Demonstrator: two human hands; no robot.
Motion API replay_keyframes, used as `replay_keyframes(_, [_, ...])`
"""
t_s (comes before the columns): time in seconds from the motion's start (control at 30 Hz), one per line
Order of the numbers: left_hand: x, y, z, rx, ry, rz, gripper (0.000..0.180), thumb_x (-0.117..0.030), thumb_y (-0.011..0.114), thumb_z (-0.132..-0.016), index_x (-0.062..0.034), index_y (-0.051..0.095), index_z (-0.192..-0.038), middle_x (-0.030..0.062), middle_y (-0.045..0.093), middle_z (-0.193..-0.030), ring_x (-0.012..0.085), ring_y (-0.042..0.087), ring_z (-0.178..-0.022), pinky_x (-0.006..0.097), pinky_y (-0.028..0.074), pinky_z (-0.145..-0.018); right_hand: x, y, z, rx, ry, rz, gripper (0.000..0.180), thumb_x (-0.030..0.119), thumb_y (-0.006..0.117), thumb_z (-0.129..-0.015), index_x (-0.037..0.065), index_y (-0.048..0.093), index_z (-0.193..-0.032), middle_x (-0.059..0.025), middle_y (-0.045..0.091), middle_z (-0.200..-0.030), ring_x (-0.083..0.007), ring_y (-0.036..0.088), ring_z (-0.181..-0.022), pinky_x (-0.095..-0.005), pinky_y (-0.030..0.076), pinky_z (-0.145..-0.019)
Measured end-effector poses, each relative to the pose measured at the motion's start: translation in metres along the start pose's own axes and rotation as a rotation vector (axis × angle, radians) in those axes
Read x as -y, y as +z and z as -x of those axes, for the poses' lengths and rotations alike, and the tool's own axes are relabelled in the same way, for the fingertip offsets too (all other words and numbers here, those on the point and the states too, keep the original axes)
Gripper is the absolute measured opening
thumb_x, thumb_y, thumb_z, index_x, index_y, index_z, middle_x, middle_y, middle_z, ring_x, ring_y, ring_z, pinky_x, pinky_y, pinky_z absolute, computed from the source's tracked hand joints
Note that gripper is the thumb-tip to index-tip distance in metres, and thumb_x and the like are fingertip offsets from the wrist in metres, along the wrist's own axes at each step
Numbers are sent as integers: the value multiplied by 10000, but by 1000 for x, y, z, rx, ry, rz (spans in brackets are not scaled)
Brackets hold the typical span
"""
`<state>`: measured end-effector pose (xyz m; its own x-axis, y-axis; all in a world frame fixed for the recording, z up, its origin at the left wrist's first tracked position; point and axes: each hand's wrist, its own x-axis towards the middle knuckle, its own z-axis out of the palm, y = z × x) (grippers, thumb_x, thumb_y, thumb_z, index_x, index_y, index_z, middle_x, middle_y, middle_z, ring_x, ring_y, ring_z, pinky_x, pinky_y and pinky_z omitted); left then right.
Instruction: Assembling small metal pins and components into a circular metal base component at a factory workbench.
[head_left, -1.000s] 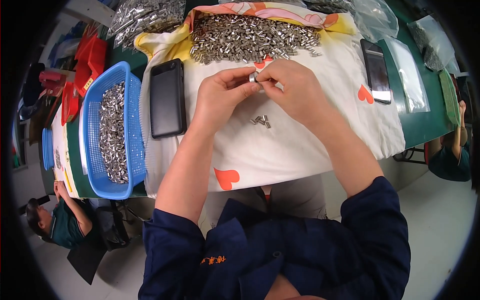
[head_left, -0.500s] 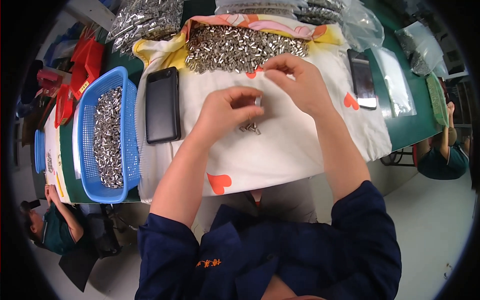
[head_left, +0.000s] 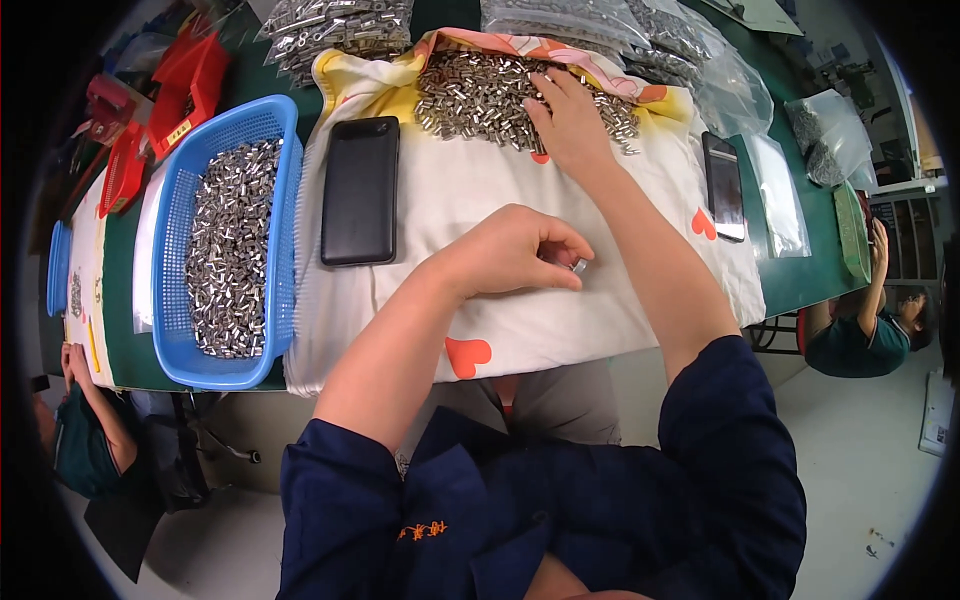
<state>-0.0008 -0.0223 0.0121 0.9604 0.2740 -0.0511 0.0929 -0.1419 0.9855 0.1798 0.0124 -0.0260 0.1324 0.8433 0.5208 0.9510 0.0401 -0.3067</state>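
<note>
Over the white cloth (head_left: 400, 310), my left hand (head_left: 515, 250) is closed, with a small silver metal sleeve (head_left: 579, 266) pinched between thumb and fingers. My right hand (head_left: 568, 120) reaches to the heap of short silver metal sleeves (head_left: 480, 100) at the cloth's far side. Its fingertips touch the sleeves, thumb and fingers apart. Whether a sleeve sits under those fingertips is hidden. The heap rests against a rolled, coloured edge of the cloth (head_left: 530, 45).
Left on the cloth lies a black phone-like case (head_left: 360, 195), beside a blue basket (head_left: 285, 240) of similar sleeves. A phone (head_left: 724, 185) lies at the right. Bags of metal parts (head_left: 340, 30) line the back. Red bins (head_left: 185, 95) stand far left. Two other people sit at either side.
My right hand has moved forward from above the cloth onto the heap. My left hand has shifted right and nearer, still pinching a sleeve. The view has shifted slightly.
</note>
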Motion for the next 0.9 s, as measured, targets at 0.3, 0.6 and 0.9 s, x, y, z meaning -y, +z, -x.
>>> replay_keyframes(0.3, [-2,-1,7,28,-41,7,274,-62,713,-671,-28,630,-930,-12,580,-716,48,489,-653,199,424,-621,9,-27,29,89,-112,-64,210,131,531,-798,73,608,-984,-86,566,-1065,-250,513,-1013,-332,413,-858])
replay_keyframes(0.6, [-7,8,7,-21,-98,50,272,-75,703,-678,-11,624,-931,9,612,-768,61,534,-694,207,450,-666,-12,-51,35,41,-41,32,158,88,570,-743,69,633,-886,-91,621,-859,-252,585,-856,-333,454,-754])
replay_keyframes(0.9, [2,-10,0,-269,-93,355,268,-38,644,-742,-10,589,-1002,12,609,-852,69,564,-784,200,456,-704,16,-59,18,-44,412,-676,154,84,556,-805,1,614,-920,-40,636,-787,-98,568,-700,-220,429,-633])
